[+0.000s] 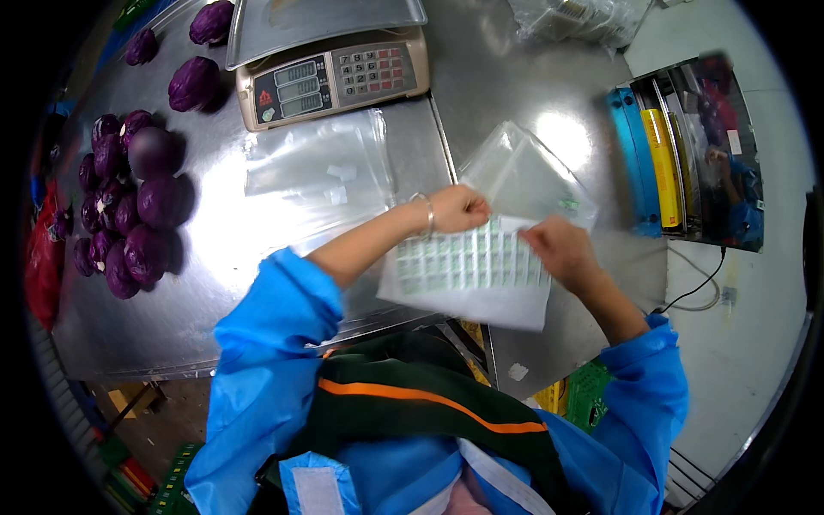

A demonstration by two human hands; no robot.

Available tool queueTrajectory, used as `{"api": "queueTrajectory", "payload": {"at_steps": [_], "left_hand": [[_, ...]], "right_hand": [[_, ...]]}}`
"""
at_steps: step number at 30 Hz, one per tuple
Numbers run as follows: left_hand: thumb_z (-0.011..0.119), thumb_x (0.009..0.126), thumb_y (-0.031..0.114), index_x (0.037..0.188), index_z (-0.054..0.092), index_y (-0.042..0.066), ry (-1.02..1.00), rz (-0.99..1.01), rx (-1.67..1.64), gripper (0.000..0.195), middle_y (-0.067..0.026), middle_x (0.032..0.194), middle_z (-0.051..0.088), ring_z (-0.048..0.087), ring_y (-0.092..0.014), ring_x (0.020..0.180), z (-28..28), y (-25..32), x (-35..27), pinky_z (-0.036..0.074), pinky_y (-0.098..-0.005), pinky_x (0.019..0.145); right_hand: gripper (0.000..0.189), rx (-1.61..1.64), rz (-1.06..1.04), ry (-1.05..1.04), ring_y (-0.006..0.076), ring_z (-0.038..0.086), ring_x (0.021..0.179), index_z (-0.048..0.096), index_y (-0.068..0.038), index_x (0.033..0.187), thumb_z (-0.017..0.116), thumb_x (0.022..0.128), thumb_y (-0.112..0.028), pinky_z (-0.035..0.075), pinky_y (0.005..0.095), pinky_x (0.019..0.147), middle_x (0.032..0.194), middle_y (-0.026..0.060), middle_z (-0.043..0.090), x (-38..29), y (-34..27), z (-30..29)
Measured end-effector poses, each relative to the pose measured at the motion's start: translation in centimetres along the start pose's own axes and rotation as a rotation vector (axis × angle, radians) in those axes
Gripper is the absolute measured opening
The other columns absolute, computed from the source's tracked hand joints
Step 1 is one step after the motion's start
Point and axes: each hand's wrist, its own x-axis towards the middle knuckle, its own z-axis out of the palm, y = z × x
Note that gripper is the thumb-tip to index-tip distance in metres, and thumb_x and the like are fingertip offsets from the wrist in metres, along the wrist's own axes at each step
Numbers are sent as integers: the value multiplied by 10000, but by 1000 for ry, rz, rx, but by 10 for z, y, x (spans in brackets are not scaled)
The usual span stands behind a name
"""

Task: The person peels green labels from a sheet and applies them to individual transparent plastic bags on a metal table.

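Note:
A white sheet of small green-printed labels (473, 261) lies at an angle near the front edge of the metal table, with part of its upper right bare of green print. My left hand (456, 209), a bangle at its wrist, has curled fingers at the sheet's upper edge. At the upper right edge, my right hand (563, 251) pinches the sheet; motion blurs this hand and hides what else its fingertips may hold. Clear plastic bags (524, 164) are just behind the sheet, one with a green label on it. More flat clear bags (322, 161) lie to the left.
A digital weighing scale (331, 77) with a metal pan stands at the back. Several purple cabbages (122, 203) cluster on the left of the steel table (225, 302). On the right are a black glossy box-shaped device (721, 154), a yellow box (662, 167) and a cable (702, 286).

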Motion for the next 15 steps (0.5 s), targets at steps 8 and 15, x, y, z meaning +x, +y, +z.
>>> {"api": "queueTrajectory", "payload": {"at_steps": [8, 15], "left_hand": [[590, 825, 182, 984, 615, 54, 721, -32, -11, 206, -110, 783, 646, 633, -203, 699, -61, 7, -124, 496, -277, 644], [725, 663, 195, 1036, 595, 155, 373, 5, 530, 397, -91, 943, 586, 552, -248, 882, -19, -61, -300, 437, -339, 773]], "right_hand": [[206, 1024, 1101, 141, 58, 450, 578, 584, -69, 843, 594, 844, -275, 373, 196, 484, 706, 10, 537, 5, -38, 86], [309, 1023, 871, -261, 144, 540, 631, 590, -9, 820, 666, 780, -305, 427, 285, 550, 715, 55, 581, 78, -135, 200]]}}
